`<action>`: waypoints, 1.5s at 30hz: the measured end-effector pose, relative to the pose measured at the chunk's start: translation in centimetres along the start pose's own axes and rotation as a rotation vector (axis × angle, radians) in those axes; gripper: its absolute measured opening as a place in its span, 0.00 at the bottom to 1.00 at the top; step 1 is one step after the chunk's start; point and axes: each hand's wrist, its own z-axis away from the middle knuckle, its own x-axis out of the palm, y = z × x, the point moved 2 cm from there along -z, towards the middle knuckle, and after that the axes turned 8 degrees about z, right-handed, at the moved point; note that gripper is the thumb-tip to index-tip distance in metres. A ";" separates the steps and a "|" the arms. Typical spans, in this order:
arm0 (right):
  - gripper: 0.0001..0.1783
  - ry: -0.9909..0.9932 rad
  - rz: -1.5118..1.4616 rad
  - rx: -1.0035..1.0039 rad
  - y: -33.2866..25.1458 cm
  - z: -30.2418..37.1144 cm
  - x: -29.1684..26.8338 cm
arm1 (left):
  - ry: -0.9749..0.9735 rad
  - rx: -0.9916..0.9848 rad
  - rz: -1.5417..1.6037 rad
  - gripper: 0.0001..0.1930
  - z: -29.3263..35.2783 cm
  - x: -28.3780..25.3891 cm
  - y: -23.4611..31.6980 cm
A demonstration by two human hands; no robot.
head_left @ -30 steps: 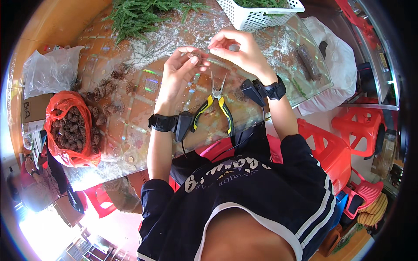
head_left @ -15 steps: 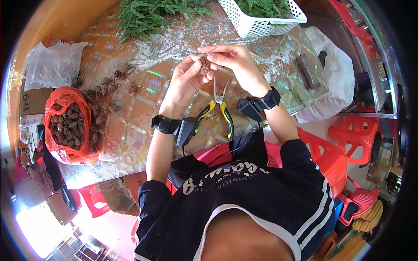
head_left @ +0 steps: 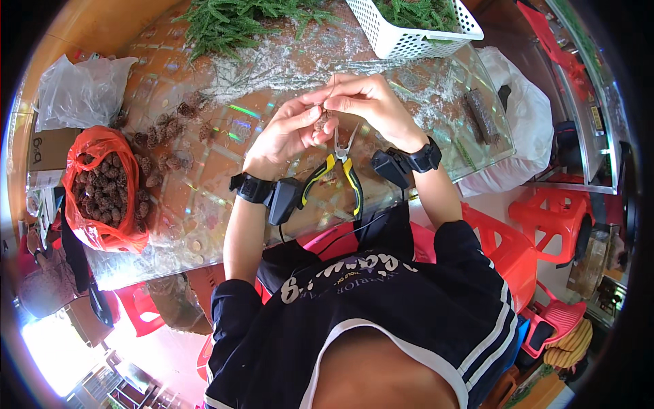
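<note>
Between my two hands is a small brown pine cone [head_left: 323, 120]. My left hand [head_left: 291, 128] grips it between thumb and fingers. My right hand [head_left: 368, 105] pinches at the cone's upper end, where a thin wire or stem seems to stick up; the fingers hide most of it. Just below my hands, long-nose pliers [head_left: 332, 178] with yellow and black handles lie spread on the table, jaws pointing away from me. To the left, a red plastic bag [head_left: 102, 235] stands full of pine cones [head_left: 103, 191], and several loose cones [head_left: 163, 129] are scattered beside it.
Green artificial sprigs [head_left: 228, 27] lie at the table's far side, by a white perforated basket [head_left: 409, 42] of more greenery. White powder dusts the glass-topped table [head_left: 225, 163]. A clear plastic bag [head_left: 85, 92] sits far left; a dark cylinder [head_left: 482, 116] lies at the right edge.
Both hands have come slightly nearer to me with the pine cone, fingers still pinched around its top. The whole view has shifted a little; the pliers stay put on the table.
</note>
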 end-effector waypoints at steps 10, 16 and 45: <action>0.07 0.088 -0.274 0.232 1.0 0.0 1.0 | -0.004 0.009 -0.051 0.18 0.2 -0.3 0.2; 0.03 0.157 -0.263 0.181 1.8 0.1 0.9 | 0.006 0.045 -0.124 0.14 0.1 -0.6 0.2; 0.03 0.370 -0.158 0.102 1.4 -0.2 -0.4 | 0.253 0.272 -0.455 0.11 -0.2 1.1 1.5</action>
